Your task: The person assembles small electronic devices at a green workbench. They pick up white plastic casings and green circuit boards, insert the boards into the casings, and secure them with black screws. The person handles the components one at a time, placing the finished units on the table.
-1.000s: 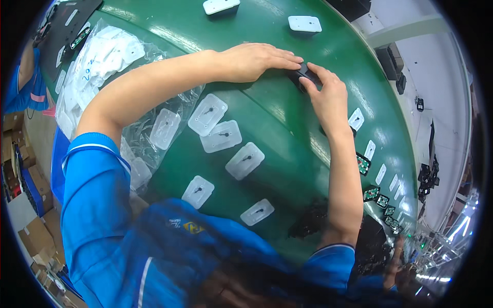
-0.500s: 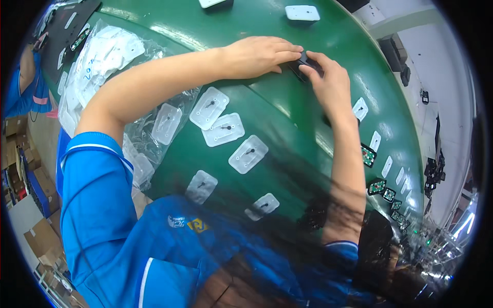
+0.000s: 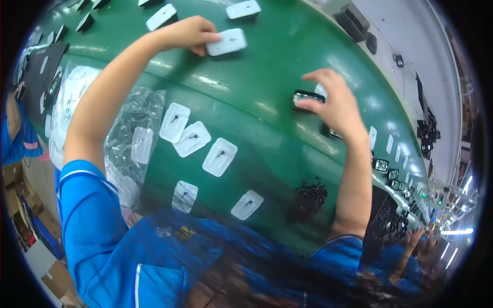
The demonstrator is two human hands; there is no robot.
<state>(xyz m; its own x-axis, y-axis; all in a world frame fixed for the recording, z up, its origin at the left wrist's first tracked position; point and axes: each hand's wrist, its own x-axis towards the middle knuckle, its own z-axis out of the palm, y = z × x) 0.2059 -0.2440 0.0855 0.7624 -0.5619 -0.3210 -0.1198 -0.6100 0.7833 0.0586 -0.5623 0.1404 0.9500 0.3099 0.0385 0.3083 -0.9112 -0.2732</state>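
My left hand (image 3: 196, 36) grips the near-left end of a black box with a white lid (image 3: 227, 43), thumb on the lid. A small dark piece shows on that lid. My right hand (image 3: 336, 102) is open, its thumb and fingers spread around a black housing with a circuit board (image 3: 307, 99). Its thumb overlaps the housing's edge; whether it touches is unclear. A white piece (image 3: 320, 90) shows behind those fingers. Between my arms lie several loose white lids (image 3: 220, 157), each with a small black part in it.
A clear plastic bag of white lids (image 3: 77, 97) lies under my left forearm. More white-lidded boxes (image 3: 243, 9) stand at the far side. Small black parts (image 3: 310, 197) are heaped near my right elbow. Circuit-board housings (image 3: 381, 165) line the right edge. A co-worker's arm (image 3: 14, 113) shows far left.
My hands were together on a dark item and are now apart. The left has moved left with the white-lidded box; the right has opened at the circuit-board housing. The view has shifted.
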